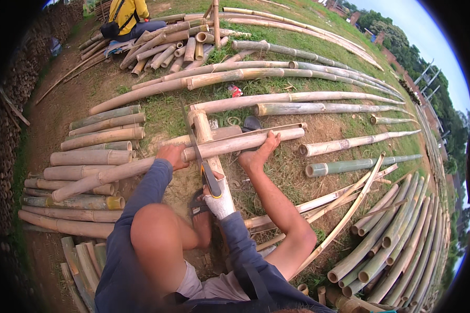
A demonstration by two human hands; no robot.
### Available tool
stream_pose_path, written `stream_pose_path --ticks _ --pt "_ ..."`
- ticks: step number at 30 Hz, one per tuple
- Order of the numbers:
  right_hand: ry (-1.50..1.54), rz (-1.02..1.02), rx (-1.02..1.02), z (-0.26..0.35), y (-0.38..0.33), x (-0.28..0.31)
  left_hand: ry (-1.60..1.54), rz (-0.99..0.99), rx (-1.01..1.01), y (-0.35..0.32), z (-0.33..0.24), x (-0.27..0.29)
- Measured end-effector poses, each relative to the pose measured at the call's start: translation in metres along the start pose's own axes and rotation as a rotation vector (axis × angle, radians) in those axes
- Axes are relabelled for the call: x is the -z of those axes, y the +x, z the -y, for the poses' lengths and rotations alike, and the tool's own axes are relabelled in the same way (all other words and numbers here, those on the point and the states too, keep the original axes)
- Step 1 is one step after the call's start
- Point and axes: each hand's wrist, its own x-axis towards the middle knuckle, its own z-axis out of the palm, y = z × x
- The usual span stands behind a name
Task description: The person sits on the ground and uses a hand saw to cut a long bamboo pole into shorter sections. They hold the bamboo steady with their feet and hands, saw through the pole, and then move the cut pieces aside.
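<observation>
My right hand (218, 199), in a white knit glove, grips the black and yellow handle of a hand saw (210, 181). The long blade points away from me and crosses a bamboo pole (109, 176) just right of my left hand (173, 155). My bare left hand is closed round the pole. Beyond the blade, a bamboo length (245, 142) extends right across a bamboo support (203, 125); I cannot tell whether it still joins the held part. My bare right foot (258, 155) presses against this length. A dark sandal (251, 124) lies behind it.
Cut bamboo lengths (96, 156) lie stacked at left, and more (386, 245) at lower right. Long poles (324, 108) stretch across the grass beyond. Split strips (344, 214) lie right of my leg. A person in a yellow top (128, 15) sits by a bamboo pile (167, 47).
</observation>
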Motion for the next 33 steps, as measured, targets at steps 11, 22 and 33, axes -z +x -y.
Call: stream_pose_path --ticks 11,22,33 --pt "-0.289 -0.104 0.126 0.067 -0.192 0.048 0.048 0.017 0.028 0.005 0.003 0.004" --pt "-0.03 -0.035 0.07 0.025 -0.061 0.009 -0.004 -0.079 -0.01 -0.005 0.008 -0.008" --pt "-0.391 -0.137 0.135 0.056 -0.136 0.026 0.036 0.046 0.025 0.004 0.009 -0.011"
